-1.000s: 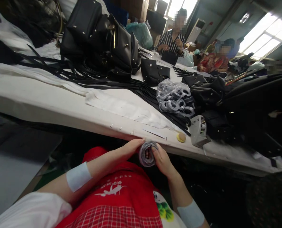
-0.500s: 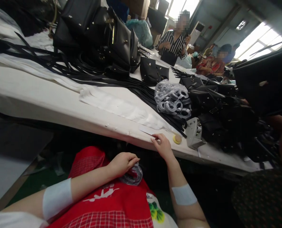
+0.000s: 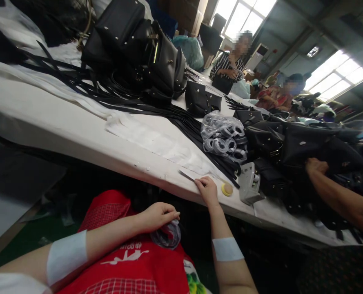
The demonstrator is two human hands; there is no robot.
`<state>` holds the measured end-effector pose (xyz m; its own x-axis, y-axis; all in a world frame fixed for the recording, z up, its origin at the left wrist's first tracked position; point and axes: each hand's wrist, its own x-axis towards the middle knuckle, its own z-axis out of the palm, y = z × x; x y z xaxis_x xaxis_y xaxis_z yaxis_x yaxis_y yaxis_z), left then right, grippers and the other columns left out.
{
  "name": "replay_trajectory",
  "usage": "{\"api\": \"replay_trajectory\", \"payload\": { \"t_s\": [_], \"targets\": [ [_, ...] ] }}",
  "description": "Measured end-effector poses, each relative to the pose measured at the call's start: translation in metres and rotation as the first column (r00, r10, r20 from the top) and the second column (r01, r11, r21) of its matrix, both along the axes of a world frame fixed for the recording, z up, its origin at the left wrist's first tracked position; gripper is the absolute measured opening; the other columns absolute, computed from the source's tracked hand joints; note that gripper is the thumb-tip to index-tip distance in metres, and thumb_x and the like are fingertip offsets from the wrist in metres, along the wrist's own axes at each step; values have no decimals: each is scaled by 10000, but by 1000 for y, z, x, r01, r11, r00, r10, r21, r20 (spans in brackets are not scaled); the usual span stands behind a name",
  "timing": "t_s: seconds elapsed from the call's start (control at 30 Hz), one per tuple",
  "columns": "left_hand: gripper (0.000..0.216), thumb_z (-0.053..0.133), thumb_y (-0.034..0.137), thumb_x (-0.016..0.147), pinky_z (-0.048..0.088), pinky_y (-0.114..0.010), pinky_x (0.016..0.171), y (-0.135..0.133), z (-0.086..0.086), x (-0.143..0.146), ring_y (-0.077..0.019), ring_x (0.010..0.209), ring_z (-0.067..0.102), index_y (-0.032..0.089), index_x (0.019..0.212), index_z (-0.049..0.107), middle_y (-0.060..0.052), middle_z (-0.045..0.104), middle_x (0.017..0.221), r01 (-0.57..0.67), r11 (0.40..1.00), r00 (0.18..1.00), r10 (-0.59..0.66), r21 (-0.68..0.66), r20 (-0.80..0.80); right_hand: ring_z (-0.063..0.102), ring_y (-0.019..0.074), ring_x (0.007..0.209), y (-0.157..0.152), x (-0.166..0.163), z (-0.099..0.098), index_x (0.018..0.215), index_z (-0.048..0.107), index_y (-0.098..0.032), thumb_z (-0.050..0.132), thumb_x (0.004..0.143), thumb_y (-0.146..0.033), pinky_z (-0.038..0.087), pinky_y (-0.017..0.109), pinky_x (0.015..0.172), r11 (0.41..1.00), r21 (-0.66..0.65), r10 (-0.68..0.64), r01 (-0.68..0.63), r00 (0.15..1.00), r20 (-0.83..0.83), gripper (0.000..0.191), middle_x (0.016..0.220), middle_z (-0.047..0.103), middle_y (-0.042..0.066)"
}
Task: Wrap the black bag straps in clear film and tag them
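Observation:
My left hand [image 3: 157, 215] rests in my lap over a red apron, fingers closed on a clear plastic bag of rings [image 3: 167, 234]. My right hand [image 3: 206, 189] is at the white table's near edge [image 3: 77, 139], fingertips pinched on a thin dark strip [image 3: 187, 174] lying on the table. A small round yellow piece [image 3: 227, 189] lies just right of that hand. Both wrists wear pale bands.
Black handbags [image 3: 138, 57] and long black straps [image 3: 114, 98] pile on the table. A clear bag of rings [image 3: 224, 134] and a small grey tool [image 3: 248, 183] sit right of centre. A co-worker's arm [image 3: 334, 192] handles black bags at right. Other people sit at the far end.
My hands parted: the left dropped to my lap with the bag of rings, the right reached to the table edge. A co-worker's arm came in at the right.

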<state>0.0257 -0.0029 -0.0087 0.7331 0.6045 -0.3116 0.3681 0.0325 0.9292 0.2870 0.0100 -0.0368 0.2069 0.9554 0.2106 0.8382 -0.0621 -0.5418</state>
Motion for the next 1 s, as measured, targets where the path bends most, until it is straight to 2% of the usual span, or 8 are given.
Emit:
{"api": "replay_trajectory", "payload": {
  "t_s": [0.23,0.4,0.5,0.6,0.7,0.8,0.9,1.0],
  "targets": [
    [527,520,601,837,465,-206,532,3,15,-8,-147,586,617,174,1043,749,-66,736,882,216,956,976,-206,-200,69,609,241,890,10,-2,17,874,668,-170,464,924,-342,437,364,859,994,48,-103,102,994,39,272,896,678,117],
    [512,557,597,805,371,-185,384,-2,6,-10,-95,417,504,164,995,755,-48,706,762,46,977,996,-60,-210,-61,635,224,813,-21,-25,71,1142,575,-143,385,967,-370,460,353,801,941,207,-253,267,963,-93,344,866,681,105],
    [546,534,608,813,316,-180,353,-5,-7,-11,-75,361,447,128,974,741,-35,676,674,-141,956,987,115,-258,-112,647,217,853,-55,-48,102,1175,592,-207,509,920,-377,484,333,801,983,147,-90,111,986,-144,317,935,694,75],
    [550,512,603,829,314,-180,349,-6,-16,-13,-73,356,450,114,962,728,-36,679,673,-196,927,979,169,-321,-109,641,233,944,-85,-68,115,1110,641,-228,627,856,-358,498,330,822,994,-3,108,-109,983,-148,285,1054,689,85],
    [528,529,588,829,348,-183,361,-5,-16,-13,-79,369,469,110,937,726,-25,666,639,-184,913,983,164,-363,-84,651,199,856,-104,-77,121,1033,671,-223,547,924,-323,493,304,762,946,-149,265,-289,951,-162,193,951,705,67],
    [531,530,591,830,334,-179,350,-2,-13,-12,-80,364,474,108,937,724,-19,656,618,-173,904,985,150,-390,-90,627,153,762,-113,-80,130,947,686,-223,470,973,-292,440,270,696,848,-293,431,-443,896,-108,228,839,689,31],
    [548,528,607,827,312,-171,339,-1,-8,-12,-78,365,476,108,955,718,-20,661,618,-177,905,984,151,-386,-97,578,140,684,-116,-86,140,780,667,-212,489,960,-289,366,274,641,788,-411,525,-459,849,58,265,718,639,11],
    [566,525,625,820,328,-174,341,-1,-3,-12,-84,371,491,109,954,715,-27,674,634,-157,922,987,135,-354,-87,538,140,617,-118,-97,146,639,594,-198,520,925,-274,297,295,596,817,-451,505,-359,824,258,305,636,594,7]
  ]
}}
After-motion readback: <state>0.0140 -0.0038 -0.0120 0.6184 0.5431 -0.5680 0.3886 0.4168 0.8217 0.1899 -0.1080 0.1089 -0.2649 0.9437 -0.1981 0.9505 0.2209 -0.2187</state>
